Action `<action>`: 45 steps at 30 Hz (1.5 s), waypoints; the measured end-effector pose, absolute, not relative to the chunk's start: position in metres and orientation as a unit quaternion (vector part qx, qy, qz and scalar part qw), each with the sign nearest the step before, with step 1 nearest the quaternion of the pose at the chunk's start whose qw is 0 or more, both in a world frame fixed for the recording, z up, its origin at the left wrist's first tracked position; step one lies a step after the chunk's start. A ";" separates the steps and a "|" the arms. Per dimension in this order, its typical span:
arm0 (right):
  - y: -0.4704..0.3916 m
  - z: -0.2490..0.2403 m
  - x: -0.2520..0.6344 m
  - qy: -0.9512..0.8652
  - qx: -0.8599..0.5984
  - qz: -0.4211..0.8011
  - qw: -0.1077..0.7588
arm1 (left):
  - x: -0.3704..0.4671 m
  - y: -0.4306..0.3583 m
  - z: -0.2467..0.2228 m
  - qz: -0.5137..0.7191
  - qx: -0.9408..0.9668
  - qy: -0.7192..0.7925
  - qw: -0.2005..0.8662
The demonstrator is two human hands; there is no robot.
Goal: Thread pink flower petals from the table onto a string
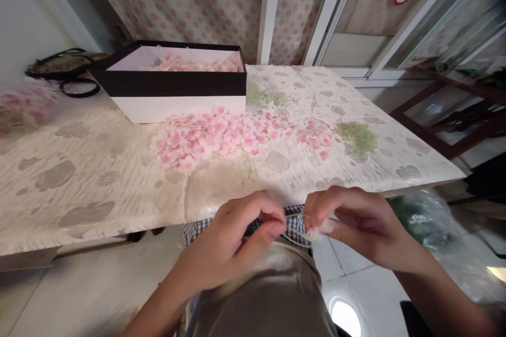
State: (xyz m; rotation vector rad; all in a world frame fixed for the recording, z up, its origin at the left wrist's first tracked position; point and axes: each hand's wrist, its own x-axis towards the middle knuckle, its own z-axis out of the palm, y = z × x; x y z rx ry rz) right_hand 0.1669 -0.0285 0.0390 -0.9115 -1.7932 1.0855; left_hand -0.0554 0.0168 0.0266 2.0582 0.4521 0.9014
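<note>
Both hands meet low at six o'clock — the left hand [241,237] pinches a thin thread [294,242], the right hand [351,226] at three o'clock of it closes on a pale petal [316,234].

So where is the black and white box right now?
In the head view the black and white box sits at the far left of the table, just behind the spread of pink petals, well beyond both hands.

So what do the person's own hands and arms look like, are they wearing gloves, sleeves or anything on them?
Both are bare. The left hand and right hand have no gloves, and no rings, watch or bracelet show. Both forearms are uncovered as far as the picture reaches, so no sleeve is in view. The fingernails look short and unpainted.
</note>
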 end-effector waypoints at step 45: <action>0.151 0.009 0.173 -0.688 -0.577 0.176 0.403 | -0.037 0.053 -0.010 0.322 0.879 0.321 0.143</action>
